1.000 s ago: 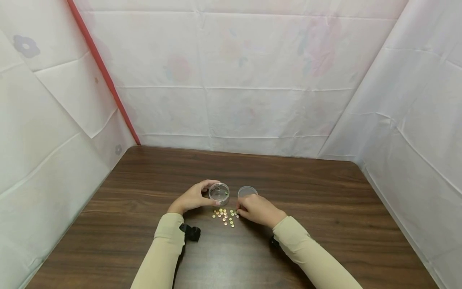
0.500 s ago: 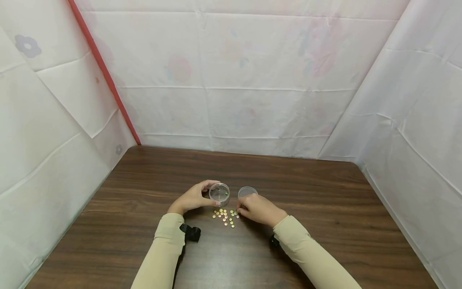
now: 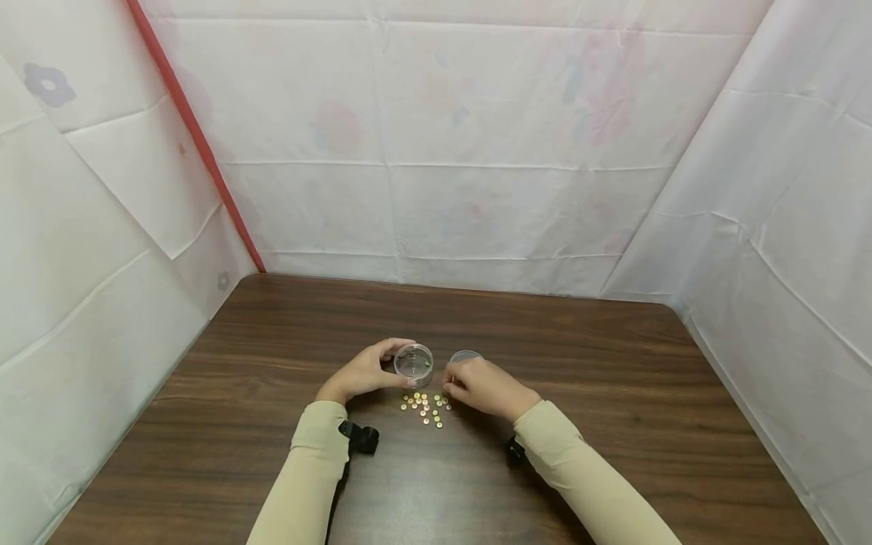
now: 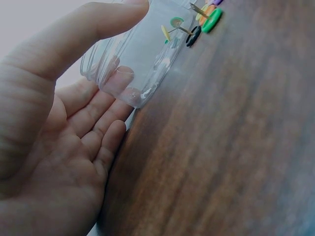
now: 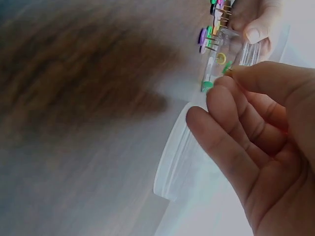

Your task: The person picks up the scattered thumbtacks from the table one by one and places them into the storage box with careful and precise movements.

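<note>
A clear round plastic jar (image 3: 412, 365) stands on the table, gripped at its side by my left hand (image 3: 364, 372). In the head view a small green thumbtack (image 3: 428, 363) shows inside it. Just right of the jar, my right hand (image 3: 487, 387) pinches a green thumbtack (image 5: 227, 67) between thumb and finger, low over the table. Several coloured thumbtacks (image 3: 439, 425) lie loose in front of the jar. Those seen in the wrist views rest on their flat heads, pins up. Partly behind my right hand lies a clear lid (image 3: 465, 354).
The dark wood-grain table (image 3: 286, 318) is bounded by white floral cloth (image 3: 436, 136) at the back and both sides. A red strip (image 3: 197, 136) runs down the left back corner. Black camera straps sit on both wrists.
My right hand has lifted and shifted slightly left, toward the jar, from the right edge of the thumbtacks. My left hand and the jar have stayed in place.
</note>
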`<state>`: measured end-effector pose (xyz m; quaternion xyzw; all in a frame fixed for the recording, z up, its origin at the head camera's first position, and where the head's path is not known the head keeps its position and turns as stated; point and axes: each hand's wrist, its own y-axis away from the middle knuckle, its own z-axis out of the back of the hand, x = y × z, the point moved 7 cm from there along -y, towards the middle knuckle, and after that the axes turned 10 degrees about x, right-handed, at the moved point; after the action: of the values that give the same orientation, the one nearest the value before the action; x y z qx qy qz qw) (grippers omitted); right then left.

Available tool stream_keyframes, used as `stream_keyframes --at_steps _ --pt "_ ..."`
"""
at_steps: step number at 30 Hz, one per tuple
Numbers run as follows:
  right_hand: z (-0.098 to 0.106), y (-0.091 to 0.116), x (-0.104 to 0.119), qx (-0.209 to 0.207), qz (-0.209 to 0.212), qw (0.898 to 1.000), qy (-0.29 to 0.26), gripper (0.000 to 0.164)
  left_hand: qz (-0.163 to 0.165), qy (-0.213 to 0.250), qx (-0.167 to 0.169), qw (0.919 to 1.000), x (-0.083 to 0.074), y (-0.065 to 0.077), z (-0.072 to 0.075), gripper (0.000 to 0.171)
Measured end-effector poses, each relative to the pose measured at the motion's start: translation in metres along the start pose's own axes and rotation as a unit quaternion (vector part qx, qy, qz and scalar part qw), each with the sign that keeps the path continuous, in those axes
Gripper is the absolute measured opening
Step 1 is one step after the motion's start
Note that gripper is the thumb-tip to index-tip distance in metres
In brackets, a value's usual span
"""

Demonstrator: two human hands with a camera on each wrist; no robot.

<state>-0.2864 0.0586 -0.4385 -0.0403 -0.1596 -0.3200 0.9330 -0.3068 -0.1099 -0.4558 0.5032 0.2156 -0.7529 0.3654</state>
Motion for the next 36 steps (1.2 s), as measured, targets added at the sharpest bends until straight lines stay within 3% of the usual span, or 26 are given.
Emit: stream_keyframes --at_steps 15,36 --pt "0.02 -0.009 0.003 -0.083 -0.001 0.997 0.009 0.008 0.007 -0.004 0.002 1.0 0.0 -0.001 0.0 0.073" --pt "0.017 -0.034 0.006 -0.063 -0.021 0.998 0.005 0.011 0.007 0.013 0.006 0.9999 0.002 -0.001 -0.001 0.069"
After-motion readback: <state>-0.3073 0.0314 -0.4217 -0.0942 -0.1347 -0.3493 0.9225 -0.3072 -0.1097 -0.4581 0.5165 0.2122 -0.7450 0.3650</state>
